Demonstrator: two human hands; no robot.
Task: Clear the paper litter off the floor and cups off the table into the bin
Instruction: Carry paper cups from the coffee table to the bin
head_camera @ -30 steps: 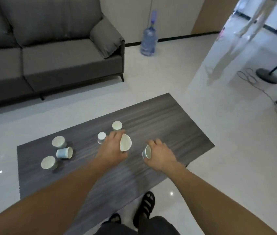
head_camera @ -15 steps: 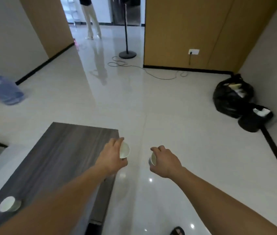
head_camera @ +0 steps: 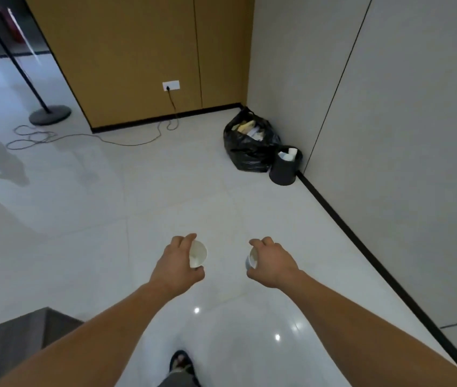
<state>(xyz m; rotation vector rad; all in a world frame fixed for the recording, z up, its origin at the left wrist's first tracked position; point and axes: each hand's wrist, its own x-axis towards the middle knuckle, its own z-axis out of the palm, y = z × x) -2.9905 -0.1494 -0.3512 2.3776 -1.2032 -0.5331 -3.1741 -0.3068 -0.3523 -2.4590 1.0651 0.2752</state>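
Observation:
My left hand (head_camera: 175, 265) grips a white paper cup (head_camera: 198, 254), its open mouth turned to the right. A second white paper cup (head_camera: 252, 258) is held in my right hand (head_camera: 273, 263), mostly hidden by the fingers. Both hands are stretched out over the pale tiled floor. The small black bin (head_camera: 284, 167) stands far ahead in the corner by the right wall, with white paper showing in its top. Only a corner of the dark wooden table (head_camera: 18, 339) shows at the lower left.
A full black rubbish bag (head_camera: 247, 143) sits just left of the bin. A thin cable (head_camera: 96, 136) trails from a wall socket across the floor to a black stand base (head_camera: 50, 114) at the far left. My sandalled foot (head_camera: 181, 363) is at the bottom.
The view has swung right, away from the table and its remaining cups. The bin and bag now lie ahead and closer. Both hands still hold their cups.

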